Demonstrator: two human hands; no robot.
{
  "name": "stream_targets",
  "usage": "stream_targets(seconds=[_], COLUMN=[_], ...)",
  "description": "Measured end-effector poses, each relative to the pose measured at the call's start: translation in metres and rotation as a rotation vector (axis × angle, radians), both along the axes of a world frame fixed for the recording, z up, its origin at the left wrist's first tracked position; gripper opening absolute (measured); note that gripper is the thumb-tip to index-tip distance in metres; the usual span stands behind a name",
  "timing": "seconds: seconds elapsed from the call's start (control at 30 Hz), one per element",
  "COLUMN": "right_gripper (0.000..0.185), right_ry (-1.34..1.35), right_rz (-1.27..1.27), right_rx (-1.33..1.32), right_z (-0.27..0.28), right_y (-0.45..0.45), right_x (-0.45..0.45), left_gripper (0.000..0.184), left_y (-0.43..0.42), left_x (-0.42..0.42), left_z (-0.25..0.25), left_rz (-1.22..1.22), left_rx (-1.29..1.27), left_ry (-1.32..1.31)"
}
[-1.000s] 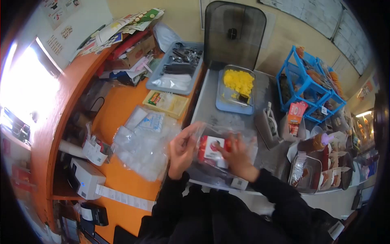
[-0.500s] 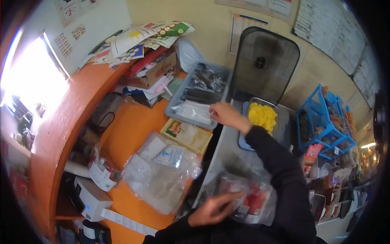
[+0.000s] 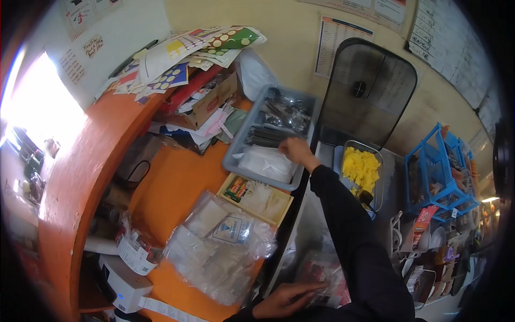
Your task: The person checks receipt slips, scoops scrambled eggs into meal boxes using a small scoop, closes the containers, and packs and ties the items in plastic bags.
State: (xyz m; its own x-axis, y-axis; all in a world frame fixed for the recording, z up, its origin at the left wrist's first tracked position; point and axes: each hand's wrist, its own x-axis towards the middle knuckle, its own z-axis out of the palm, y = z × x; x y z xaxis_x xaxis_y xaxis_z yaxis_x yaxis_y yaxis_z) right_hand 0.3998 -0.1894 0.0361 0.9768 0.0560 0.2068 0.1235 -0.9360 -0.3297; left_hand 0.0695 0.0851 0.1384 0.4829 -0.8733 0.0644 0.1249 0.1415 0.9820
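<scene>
At the right side of the grey tray (image 3: 230, 161), my right hand (image 3: 296, 152) has its fingers bent together over white plastic-wrapped items (image 3: 265, 162) and black ones (image 3: 268, 134); anything between the fingertips is hidden. My left hand (image 3: 287, 300) is low in view, beside a clear plastic bag with red contents (image 3: 337, 284), its fingers stretched out and touching the bag's edge. Part of the bag is hidden by my right sleeve.
Clear bags (image 3: 214, 263) lie on the orange counter (image 3: 166, 188) near a yellow box (image 3: 284, 212). Yellow food (image 3: 360, 169) fills a container beside a dark mesh lid (image 3: 370, 91). Blue racks (image 3: 437, 172) stand right, a white printer (image 3: 123, 284) lower left.
My right hand has left the bag with red contents and reached forward to the grey tray. My left hand has let go of the bag's side and moved lower. The view has shifted.
</scene>
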Motion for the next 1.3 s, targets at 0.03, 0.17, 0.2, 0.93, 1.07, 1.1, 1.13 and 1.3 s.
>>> stream_targets(seconds=[0.03,0.17,0.2,0.93,1.07,1.1,1.13,1.3], right_gripper=[0.011,0.01,0.01,0.017,0.017,0.018,0.016,0.01], right_ry=[-0.054,-0.021,0.053,0.381,0.215,0.163,0.058,-0.394], right_rz=[0.021,0.031,0.078,0.233,0.231,0.169,0.099,-0.305], right_rx=[0.053,0.303,0.244,0.844,0.826,0.846,0.883,0.86], right_z=[0.006,0.049,0.048,0.197,0.236,0.247,0.258,0.269], right_y=[-0.004,-0.003,-0.008,0.006,-0.028,-0.032,-0.032,-0.011], right_x=[0.002,0.005,0.011,-0.14,-0.223,-0.252,-0.284,-0.423], left_gripper=[0.039,0.04,0.04,0.077,0.092,0.097,0.099,0.049], left_y=[-0.002,-0.006,-0.006,-0.043,-0.003,0.013,0.019,-0.01], left_x=[0.0,0.002,0.003,0.189,0.105,0.079,0.045,-0.051], left_z=[0.002,-0.001,-0.002,0.021,0.068,0.067,0.065,0.034], left_rz=[-0.003,-0.009,-0.02,0.892,0.615,0.495,0.458,0.477], left_rx=[-0.023,-0.092,-0.081,0.165,-0.008,-0.11,-0.106,0.182], left_ry=[0.011,-0.011,-0.008,-1.231,-0.911,-0.771,-0.765,-0.962])
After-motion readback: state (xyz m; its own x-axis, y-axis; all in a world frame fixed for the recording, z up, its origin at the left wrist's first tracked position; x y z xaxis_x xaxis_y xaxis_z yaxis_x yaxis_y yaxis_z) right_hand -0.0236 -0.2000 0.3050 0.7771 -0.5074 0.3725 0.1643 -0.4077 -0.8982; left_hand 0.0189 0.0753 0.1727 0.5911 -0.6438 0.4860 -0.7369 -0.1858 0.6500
